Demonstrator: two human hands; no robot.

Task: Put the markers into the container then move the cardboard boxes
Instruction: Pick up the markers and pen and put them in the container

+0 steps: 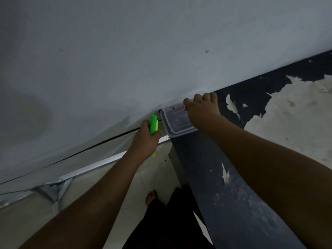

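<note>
A clear plastic container [175, 123] sits at the far left corner of a dark, worn table [224, 186], against the white wall. My right hand [202, 112] rests over its right side, fingers curled on the far rim; a thin dark marker tip seems to show under the thumb, though the grip itself is hidden. My left hand [145, 141] grips green and yellow highlighter markers [153, 124] just left of the container, their caps pointing up toward the wall. No cardboard boxes are in view.
The table's dark top has large peeled pale patches [296, 114] on the right. A white wall [125, 60] fills the upper view. Below left lie a pale tiled floor [136, 191], a metal frame [53, 187], and my bare foot [151, 196].
</note>
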